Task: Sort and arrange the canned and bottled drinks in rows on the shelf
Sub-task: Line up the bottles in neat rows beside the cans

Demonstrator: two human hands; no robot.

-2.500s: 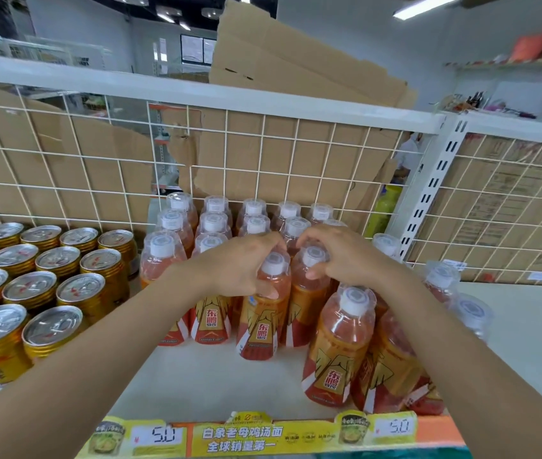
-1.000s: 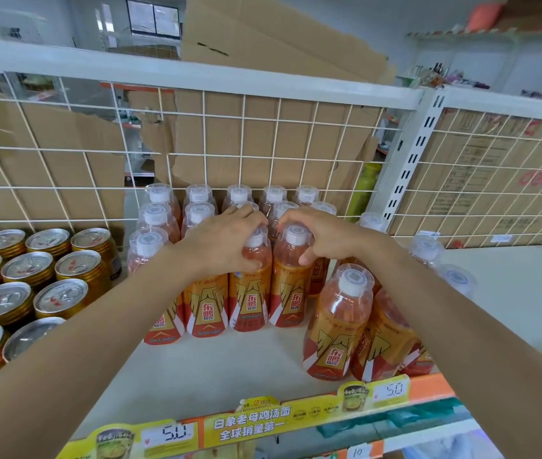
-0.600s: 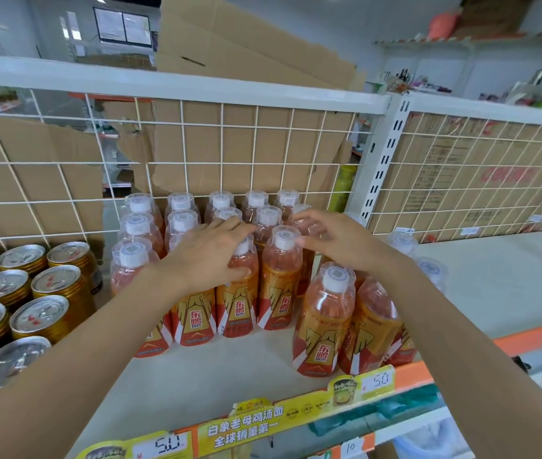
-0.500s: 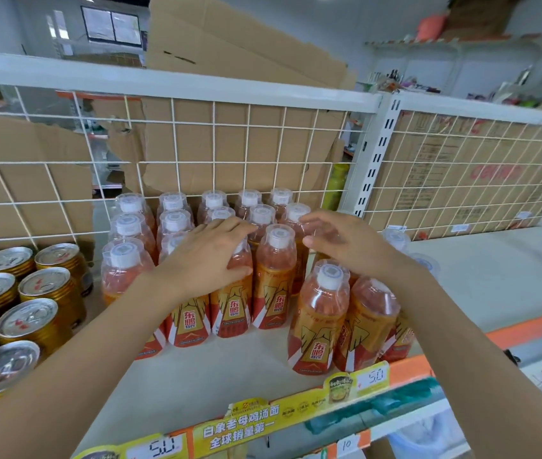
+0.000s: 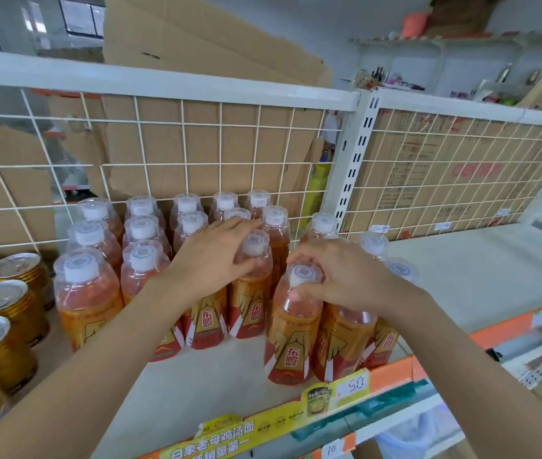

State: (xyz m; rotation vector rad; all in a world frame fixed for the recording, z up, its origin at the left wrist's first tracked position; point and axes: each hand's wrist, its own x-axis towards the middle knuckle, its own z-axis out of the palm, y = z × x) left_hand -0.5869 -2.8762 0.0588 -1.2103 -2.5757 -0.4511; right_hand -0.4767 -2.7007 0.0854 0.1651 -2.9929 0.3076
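Your right hand has dropped to the loose front bottle, fingers pinching its cap; your left hand grips the neck of a row bottle. The rows stand at 11 o'clock; the stragglers at 4 o'clock remain. The shelf lip sits close at 6, cans block 9, and bare shelf opens toward 3.

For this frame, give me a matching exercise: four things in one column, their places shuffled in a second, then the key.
Things:
1. left hand
2. right hand
3. gold cans
4. yellow price strip

Places:
A. along the front edge of the shelf
B. at the capped top of the front bottle
C. far left of the shelf
D. on a row bottle, behind the front bottle

Pairs: 1-D, 2-B, 3-C, 4-A
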